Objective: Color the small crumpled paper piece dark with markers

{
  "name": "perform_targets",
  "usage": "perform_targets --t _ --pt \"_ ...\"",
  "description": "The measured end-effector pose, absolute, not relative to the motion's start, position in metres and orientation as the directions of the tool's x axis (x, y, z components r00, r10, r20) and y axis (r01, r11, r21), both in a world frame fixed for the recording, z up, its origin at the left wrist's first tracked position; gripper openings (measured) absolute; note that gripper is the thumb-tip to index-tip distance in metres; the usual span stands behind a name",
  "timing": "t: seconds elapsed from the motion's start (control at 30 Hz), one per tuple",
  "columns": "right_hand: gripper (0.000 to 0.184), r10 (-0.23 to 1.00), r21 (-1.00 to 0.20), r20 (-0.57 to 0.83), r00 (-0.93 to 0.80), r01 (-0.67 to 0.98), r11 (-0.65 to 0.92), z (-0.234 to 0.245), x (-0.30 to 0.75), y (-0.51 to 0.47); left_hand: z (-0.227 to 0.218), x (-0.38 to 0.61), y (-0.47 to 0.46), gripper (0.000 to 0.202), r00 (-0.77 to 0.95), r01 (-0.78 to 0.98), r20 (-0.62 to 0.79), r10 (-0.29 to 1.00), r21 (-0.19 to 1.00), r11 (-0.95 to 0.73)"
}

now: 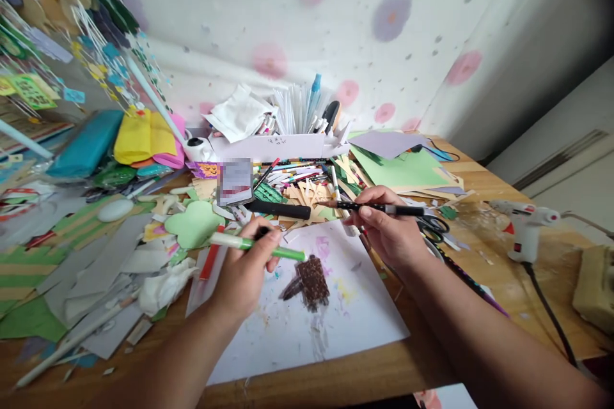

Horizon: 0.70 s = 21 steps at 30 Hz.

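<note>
My left hand (242, 278) is closed around a green and white marker (286, 252), its tip pointing right over the paper. A small black piece (262, 231) shows by the left fingers; I cannot tell what it is. In my right hand (391, 233) is a dark dotted pencil (350, 206), gripped between thumb and fingers with its sharpened end pointing left. Below both hands lies a white sheet (268, 351) with coloured smudges. On it sits a dark brown speckled rectangle (315, 284), with a narrow dark shape (291, 289) at its left side.
Paper scraps (96, 268) and a green flower cutout (194, 223) cover the left. Pens and strips crowd the back before a white box (288, 147). A phone (236, 181) leans there. At right are scissors (434, 227) and a corded glue gun (525, 230).
</note>
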State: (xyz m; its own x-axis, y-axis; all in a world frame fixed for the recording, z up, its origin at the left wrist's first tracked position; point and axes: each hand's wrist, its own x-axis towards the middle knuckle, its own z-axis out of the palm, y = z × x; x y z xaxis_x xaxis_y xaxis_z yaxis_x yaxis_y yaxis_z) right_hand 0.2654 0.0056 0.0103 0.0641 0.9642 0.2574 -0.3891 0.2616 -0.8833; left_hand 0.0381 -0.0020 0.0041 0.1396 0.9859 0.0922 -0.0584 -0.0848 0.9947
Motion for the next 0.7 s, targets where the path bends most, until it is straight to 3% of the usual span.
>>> perform_targets --t 0.13,0.3,0.6,0.7 --pt "0.024 0.963 -0.874 0.258 -0.076 -0.444 0.199 0.009 0.265 0.003 0.008 0.042 -0.008 0.022 0.313 0.068 0.030 0.949 0.996 -0.054" --pt "0.014 0.950 -0.864 0.283 -0.128 -0.464 0.195 0.010 0.253 -0.001 0.016 0.044 -0.016 0.012 0.472 0.140 -0.065 0.879 0.990 -0.002" --pt "0.014 0.935 -0.860 0.330 -0.133 -0.452 0.239 0.010 0.252 -0.005 0.021 0.047 -0.020 0.010 0.522 0.219 -0.133 0.842 0.975 0.018" --pt "0.013 0.925 -0.910 0.327 -0.195 -0.329 0.252 0.013 0.254 -0.010 0.023 0.049 -0.021 0.007 0.525 0.266 -0.139 0.840 0.964 -0.007"
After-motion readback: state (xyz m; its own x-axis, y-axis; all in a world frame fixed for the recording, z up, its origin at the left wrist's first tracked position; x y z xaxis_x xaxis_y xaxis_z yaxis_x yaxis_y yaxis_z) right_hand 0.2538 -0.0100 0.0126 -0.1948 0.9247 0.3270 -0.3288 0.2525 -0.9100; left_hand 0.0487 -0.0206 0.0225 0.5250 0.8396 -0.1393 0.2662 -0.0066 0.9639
